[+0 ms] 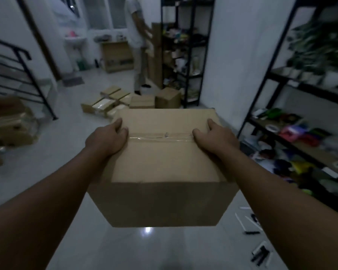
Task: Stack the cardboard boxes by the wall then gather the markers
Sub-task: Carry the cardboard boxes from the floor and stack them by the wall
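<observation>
A taped cardboard box (162,164) hangs in front of me above the tiled floor. My left hand (107,138) grips its left top edge and my right hand (215,138) grips its right top edge. Clear tape runs across the lid between my thumbs. Several black and white markers (250,223) lie scattered on the floor at the lower right, and more markers (260,254) lie closer to me. Further cardboard boxes (167,97) sit on the floor ahead near the white wall, beside several flat taped boxes (107,103).
A person (138,39) stands at the far black shelf unit (185,51). Another black shelf rack (293,121) with plants and coloured goods lines the right. A stair railing (25,75) and wrapped boxes (14,127) are on the left.
</observation>
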